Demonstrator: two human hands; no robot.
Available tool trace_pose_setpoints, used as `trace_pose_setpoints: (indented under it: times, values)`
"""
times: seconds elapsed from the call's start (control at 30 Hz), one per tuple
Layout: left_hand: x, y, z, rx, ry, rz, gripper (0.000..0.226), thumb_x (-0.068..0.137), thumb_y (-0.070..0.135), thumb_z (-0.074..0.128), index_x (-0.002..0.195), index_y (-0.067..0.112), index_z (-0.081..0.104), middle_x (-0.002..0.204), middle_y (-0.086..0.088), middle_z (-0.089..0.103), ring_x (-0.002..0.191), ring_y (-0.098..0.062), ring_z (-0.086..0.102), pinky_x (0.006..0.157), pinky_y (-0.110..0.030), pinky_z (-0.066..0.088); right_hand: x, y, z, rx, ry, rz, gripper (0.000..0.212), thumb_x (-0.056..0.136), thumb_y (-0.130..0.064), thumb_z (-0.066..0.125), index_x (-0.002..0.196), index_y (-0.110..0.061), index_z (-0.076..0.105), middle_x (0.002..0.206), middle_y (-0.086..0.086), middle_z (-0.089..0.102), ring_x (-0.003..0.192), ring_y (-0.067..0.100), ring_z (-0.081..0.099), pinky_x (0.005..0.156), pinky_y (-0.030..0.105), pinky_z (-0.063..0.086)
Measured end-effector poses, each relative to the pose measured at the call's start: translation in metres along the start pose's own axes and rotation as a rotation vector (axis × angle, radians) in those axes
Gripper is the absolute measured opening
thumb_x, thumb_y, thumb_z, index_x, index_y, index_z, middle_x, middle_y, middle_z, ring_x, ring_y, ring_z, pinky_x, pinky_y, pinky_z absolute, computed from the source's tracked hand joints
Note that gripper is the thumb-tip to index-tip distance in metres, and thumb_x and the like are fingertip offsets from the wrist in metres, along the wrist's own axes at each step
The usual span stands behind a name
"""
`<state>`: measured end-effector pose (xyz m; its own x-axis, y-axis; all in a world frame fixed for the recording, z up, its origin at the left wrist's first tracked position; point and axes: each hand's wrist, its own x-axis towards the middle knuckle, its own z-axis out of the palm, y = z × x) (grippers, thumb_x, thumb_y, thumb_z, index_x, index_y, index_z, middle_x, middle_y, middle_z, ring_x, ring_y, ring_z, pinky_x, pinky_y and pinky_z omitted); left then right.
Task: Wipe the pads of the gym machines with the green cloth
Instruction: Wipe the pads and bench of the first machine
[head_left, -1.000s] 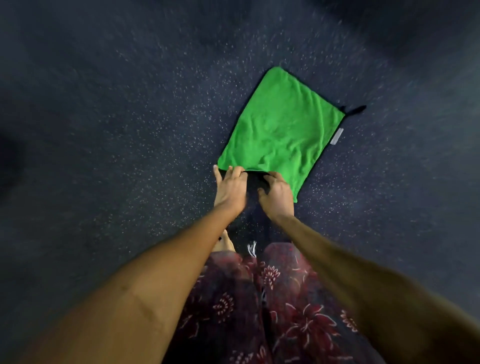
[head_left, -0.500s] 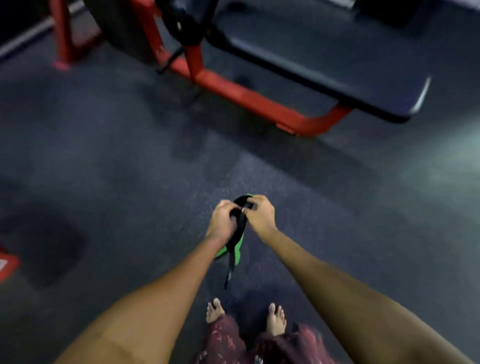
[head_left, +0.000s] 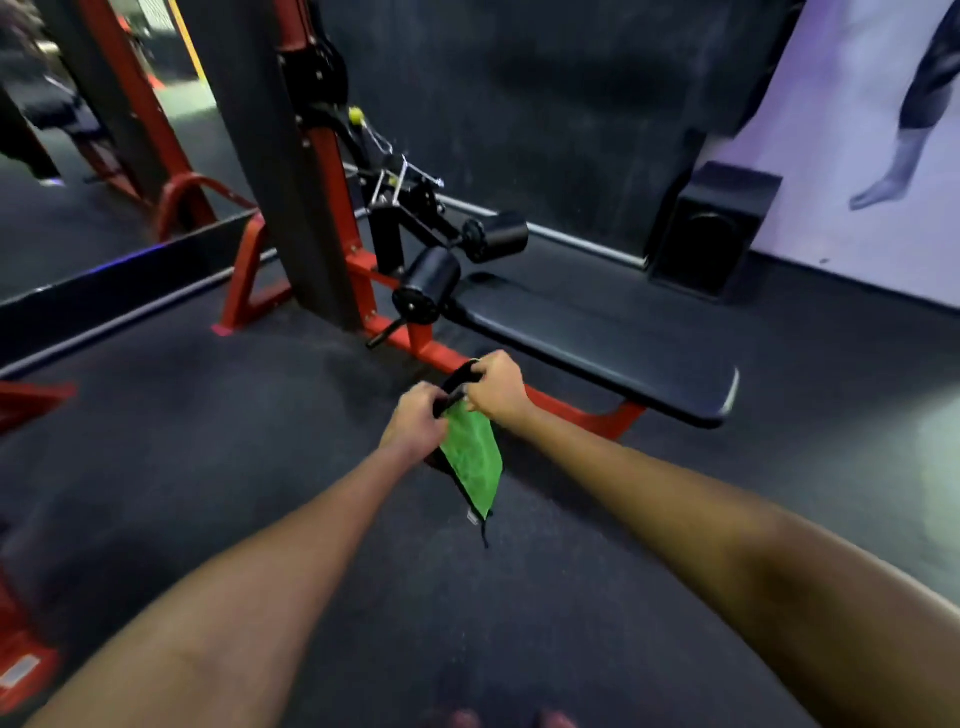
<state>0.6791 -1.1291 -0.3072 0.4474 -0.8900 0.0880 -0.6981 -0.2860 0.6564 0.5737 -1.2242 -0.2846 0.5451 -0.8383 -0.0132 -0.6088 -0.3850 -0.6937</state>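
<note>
at the centre of the frame my left hand (head_left: 415, 418) and right hand (head_left: 496, 387) both pinch the dark top edge of the green cloth (head_left: 472, 462), fingers curled tight around it. the cloth hangs down between my forearms above the dark floor (head_left: 218, 467). the black bench pad (head_left: 597, 345) lies just beyond, on its red frame (head_left: 571, 410).

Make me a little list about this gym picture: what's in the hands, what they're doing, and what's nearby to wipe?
Held thing: green cloth with black edging, hanging down between the hands
Left hand: grips the cloth's top edge
Right hand: grips the top edge too
Nearest pad: long flat black bench pad, just beyond the hands, not yet touched
Other pads: two black roller pads at the bench's far end
Frame: red metal machine frame under the bench
Floor: dark rubber floor
</note>
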Motion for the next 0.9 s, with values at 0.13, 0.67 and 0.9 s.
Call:
trace_pose_setpoints:
  times: [0.13,0.67,0.9]
  values:
    - [0.026,0.026,-0.063,0.087,0.038,0.160,0.031,0.071,-0.013,0.058,0.099,-0.005,0.070,0.103,-0.022,0.067,0.101,-0.032,0.062,0.088,-0.025,0.040,-0.012,-0.044,-0.070,-0.684,-0.060,-0.354,0.031,0.083,-0.018,0.048,0.110,-0.010,0.063,0.114,0.010,0.052,0.102,0.033,0.057,0.079,0.039,0.046]
    - [0.017,0.042,-0.138,0.047,-0.028,0.139,0.013,0.078,0.004,0.069,0.090,0.008,0.072,0.086,-0.004,0.066,0.078,-0.014,0.056,0.069,-0.018,0.039,-0.016,-0.089,-0.137,-0.816,-0.163,-0.659,0.029,0.085,-0.021,0.061,0.108,-0.006,0.067,0.114,0.009,0.060,0.106,0.028,0.056,0.081,0.033,0.042]
    - [0.016,0.059,-0.125,0.138,-0.094,0.254,0.021,0.076,0.001,0.068,0.097,0.007,0.071,0.098,-0.008,0.067,0.091,-0.022,0.061,0.082,-0.032,0.048,-0.013,-0.091,-0.125,-0.598,-0.459,-0.414,0.038,0.085,-0.025,0.067,0.118,-0.004,0.066,0.136,0.009,0.054,0.122,0.025,0.051,0.101,0.031,0.038]
